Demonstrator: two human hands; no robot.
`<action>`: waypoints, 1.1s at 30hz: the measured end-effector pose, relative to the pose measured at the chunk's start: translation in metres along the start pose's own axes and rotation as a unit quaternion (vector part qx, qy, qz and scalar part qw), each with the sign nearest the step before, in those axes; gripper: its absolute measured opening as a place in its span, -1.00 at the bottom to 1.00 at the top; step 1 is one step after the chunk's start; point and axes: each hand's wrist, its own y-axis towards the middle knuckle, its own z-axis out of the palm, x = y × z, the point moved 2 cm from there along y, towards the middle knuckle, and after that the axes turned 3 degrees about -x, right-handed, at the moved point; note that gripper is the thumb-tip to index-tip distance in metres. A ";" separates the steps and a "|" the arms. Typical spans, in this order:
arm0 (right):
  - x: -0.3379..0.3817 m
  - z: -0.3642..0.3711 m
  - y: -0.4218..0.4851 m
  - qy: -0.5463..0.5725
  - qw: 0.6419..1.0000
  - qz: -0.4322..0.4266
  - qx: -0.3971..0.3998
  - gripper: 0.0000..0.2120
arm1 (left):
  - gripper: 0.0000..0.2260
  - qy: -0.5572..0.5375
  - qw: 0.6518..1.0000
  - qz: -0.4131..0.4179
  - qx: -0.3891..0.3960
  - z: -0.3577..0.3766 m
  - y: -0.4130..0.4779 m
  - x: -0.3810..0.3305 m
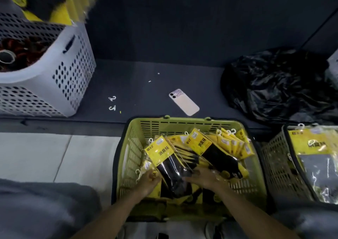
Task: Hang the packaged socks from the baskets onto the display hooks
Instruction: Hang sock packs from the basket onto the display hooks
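sock pack (167, 159): yellow card top, black socks in clear film, white hanger at its top. It lies tilted on the pile by the left wall of the green basket (182, 124), with its lower end under the hands.
pile (228, 143): many similar packs, loose and crisscrossed in the same basket, hangers mostly toward the far edge.
left hand (149, 179): fingers curled round the lower edge of the sock pack at the basket's near-left corner, gripping it.
right hand (206, 179): fingers fairly straight, laid on the film just beside that pack and pressing. I can't see them wrapped round anything.
step (judged): pulling one pack free. Hanging not yet begun.
risk, slip: the film looks slick and the grip is low, far from the hanger, so the pack could slide out or swing when lifted.
risk, snag: neighbouring hangers may catch and drag extra packs over the rim.
risk, breakage: a hanger could snap. Two loose hangers (112, 103) already lie on the dark ledge beyond the basket's far-left corner.
risk, phone (183, 101): it lies on the ledge just past the far edge, so a dropped pack could hit it.
risk, aim: display hooks not clearly visible. Only blurred hanging packs (78, 1) show at top left, above the white basket (69, 70), so the hook could be missed.
risk, mix-up: the grey basket (274, 165) to the right holds larger packs.
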 end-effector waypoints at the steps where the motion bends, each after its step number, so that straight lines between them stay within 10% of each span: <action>1: 0.002 0.000 0.005 -0.028 1.000 -0.005 -0.001 -0.71 | -0.46 0.002 1.000 0.000 0.002 0.003 0.002 0.002; 10: 0.014 -0.002 0.014 -0.139 0.984 -0.064 0.092 -0.50 | -0.82 0.074 0.992 0.087 -0.055 -0.001 0.008 -0.006; 17: 0.016 -0.024 0.004 -0.094 0.985 -0.106 0.101 -0.59 | -0.39 0.009 0.995 0.043 -0.085 -0.016 -0.006 -0.031; 22: 0.028 -0.053 -0.021 0.030 0.991 -0.100 0.078 -0.65 | -0.42 -0.110 0.959 0.182 -0.189 -0.034 -0.045 -0.082; 29: 0.064 -0.094 -0.073 0.244 0.958 -0.142 -0.047 -0.75 | 0.03 -0.144 0.888 0.325 -0.290 -0.087 -0.100 -0.152; 33: 0.100 -0.118 -0.105 0.375 0.903 -0.191 -0.088 -0.56 | 0.14 -0.190 0.946 0.243 -0.098 -0.095 -0.121 -0.178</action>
